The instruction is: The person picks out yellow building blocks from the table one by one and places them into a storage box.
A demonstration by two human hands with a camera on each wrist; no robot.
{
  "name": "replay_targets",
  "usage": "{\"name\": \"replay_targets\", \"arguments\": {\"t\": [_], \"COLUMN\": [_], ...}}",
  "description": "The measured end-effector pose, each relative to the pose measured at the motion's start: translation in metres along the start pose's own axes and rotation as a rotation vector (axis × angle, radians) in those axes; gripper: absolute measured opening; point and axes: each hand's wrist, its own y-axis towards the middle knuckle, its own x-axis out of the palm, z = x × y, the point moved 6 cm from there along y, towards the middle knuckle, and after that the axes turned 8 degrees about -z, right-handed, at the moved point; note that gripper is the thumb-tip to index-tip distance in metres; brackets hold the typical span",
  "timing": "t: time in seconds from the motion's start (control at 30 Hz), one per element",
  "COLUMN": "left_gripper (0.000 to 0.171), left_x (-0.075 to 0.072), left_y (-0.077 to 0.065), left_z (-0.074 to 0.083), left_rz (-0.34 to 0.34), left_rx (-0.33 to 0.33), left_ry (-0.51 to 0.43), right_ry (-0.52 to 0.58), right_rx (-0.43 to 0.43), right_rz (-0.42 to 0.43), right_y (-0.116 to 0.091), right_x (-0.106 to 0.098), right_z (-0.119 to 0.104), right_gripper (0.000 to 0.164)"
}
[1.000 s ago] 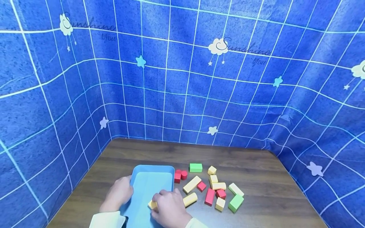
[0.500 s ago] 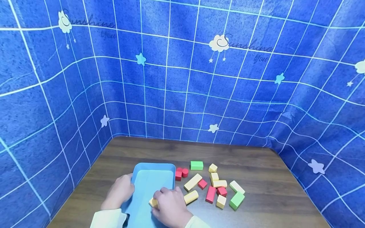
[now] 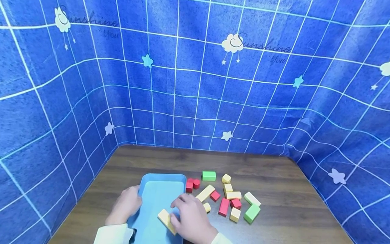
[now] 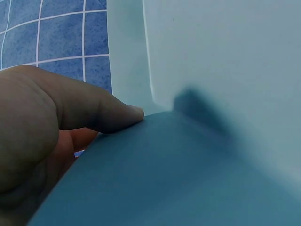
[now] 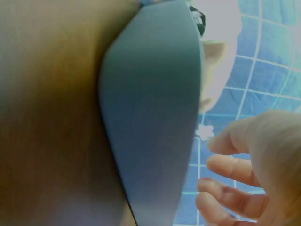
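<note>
A light-blue tray [image 3: 152, 193] stands at the table's near left. My left hand [image 3: 127, 204] grips its left side; in the left wrist view the thumb [image 4: 113, 113] lies over the rim with a finger on the outer side. A flat yellow wooden block [image 3: 165, 220] lies slantwise on the tray floor, its right edge partly covered by my right hand [image 3: 193, 217]. That hand hovers over the tray's right side, thumb and fingers parted and loosely bent. Nothing is between them in the right wrist view, where the hand [image 5: 249, 174] appears beyond the tray wall [image 5: 150, 108].
Right of the tray, several blocks lie scattered on the brown wooden table [image 3: 274, 183]. Among them are a yellow cylinder [image 3: 207, 207], a long yellow block [image 3: 205, 193], a red block [image 3: 223, 207] and a green block [image 3: 252, 213]. A blue curtain [image 3: 198, 84] encloses the table.
My right hand has let go of the yellow block and shifted right, its fingers spreading; the block now rests visibly in the tray. My left hand keeps its hold on the tray.
</note>
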Motion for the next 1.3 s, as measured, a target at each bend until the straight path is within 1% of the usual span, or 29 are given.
{"name": "replay_targets", "arguments": {"t": [0.17,0.33,0.4,0.53,0.7,0.9,1.17,1.3], "left_gripper": [0.048,0.048,0.049,0.049,0.048,0.048,0.049,0.048], "left_x": [-0.001,0.001,0.002,0.001,0.000,0.001,0.002,0.001], "left_y": [0.002,0.004,0.004,0.004,0.004,0.004,0.004,0.004], "left_z": [0.002,0.000,0.000,0.000,0.001,0.000,-0.003,-0.001], "left_rz": [0.008,-0.003,-0.003,0.005,0.007,0.009,0.010,0.017], "left_rx": [0.005,-0.006,-0.008,0.000,-0.002,-0.006,-0.006,-0.001], "left_ry": [0.020,0.008,0.004,0.004,0.011,0.009,0.015,0.014], "right_ry": [0.015,-0.004,-0.021,-0.043,-0.039,-0.066,-0.048,-0.049], "right_rx": [0.071,0.148,0.166,0.192,0.216,0.245,0.282,0.295], "right_rz": [-0.035,-0.078,-0.086,-0.076,-0.058,-0.058,-0.107,-0.119], "right_y": [-0.004,-0.008,-0.009,-0.009,-0.009,-0.011,-0.011,-0.011], "right_x": [-0.006,-0.003,-0.002,-0.001,0.001,0.003,0.005,0.006], "right_z": [0.017,0.038,0.044,0.054,0.061,0.067,0.071,0.073], "right_gripper": [0.014,0.015,0.014,0.013,0.014,0.016,0.015,0.016]}}
